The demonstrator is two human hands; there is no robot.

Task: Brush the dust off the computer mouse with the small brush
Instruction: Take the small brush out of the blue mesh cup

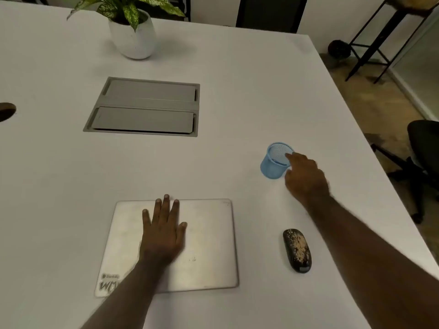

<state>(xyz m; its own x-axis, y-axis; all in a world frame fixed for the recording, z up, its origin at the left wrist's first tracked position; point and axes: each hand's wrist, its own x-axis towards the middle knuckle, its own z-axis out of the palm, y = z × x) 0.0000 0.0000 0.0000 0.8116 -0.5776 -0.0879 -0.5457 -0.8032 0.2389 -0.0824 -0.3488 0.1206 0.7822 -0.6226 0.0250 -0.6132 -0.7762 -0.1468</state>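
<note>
A black computer mouse (297, 250) speckled with tan dust lies on the white table at the lower right. Beyond it stands a blue mesh cup (274, 162). My right hand (305, 176) is at the cup's right side, with a forefinger reaching over its rim and the thumb near its wall; nothing shows in that hand. I cannot make out the small brush; something bluish lies inside the cup. My left hand (164, 230) rests flat, fingers spread, on a closed silver laptop (209, 245) to the left of the mouse.
A grey recessed cable hatch (145, 106) sits in the table's middle. A potted plant in a white pot (133, 36) stands at the back. A cable hole (6, 111) is at the left edge. A black office chair (420, 157) stands past the table's right edge.
</note>
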